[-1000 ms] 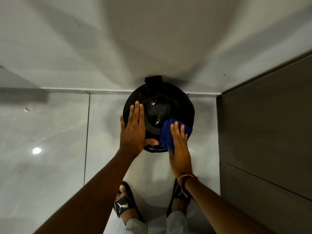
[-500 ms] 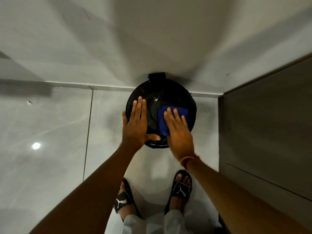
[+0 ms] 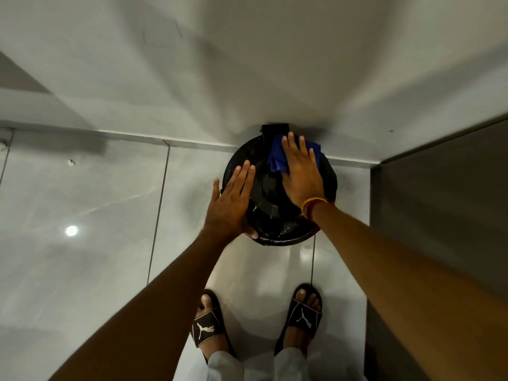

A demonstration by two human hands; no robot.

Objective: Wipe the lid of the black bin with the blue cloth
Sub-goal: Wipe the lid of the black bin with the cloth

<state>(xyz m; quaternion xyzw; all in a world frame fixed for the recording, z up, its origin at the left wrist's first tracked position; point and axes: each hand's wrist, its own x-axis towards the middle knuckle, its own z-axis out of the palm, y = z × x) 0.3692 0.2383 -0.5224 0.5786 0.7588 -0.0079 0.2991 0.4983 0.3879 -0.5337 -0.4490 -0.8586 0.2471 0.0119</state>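
The round black bin lid (image 3: 272,215) sits on the floor against the white wall, with wet specks near its front edge. My right hand (image 3: 301,174) lies flat on the blue cloth (image 3: 277,158), pressing it onto the far part of the lid near the hinge (image 3: 270,130). The hand hides most of the cloth. My left hand (image 3: 232,204) rests flat on the lid's left rim, fingers spread and thumb along the front edge.
A dark wooden cabinet side (image 3: 439,215) stands close on the right. Glossy grey floor tiles (image 3: 82,215) stretch to the left. My feet in black slides (image 3: 209,323) stand just in front of the bin.
My right hand has slid the blue cloth from the lid's front right edge across the middle to the far side by the hinge. The left hand has stayed on the left rim.
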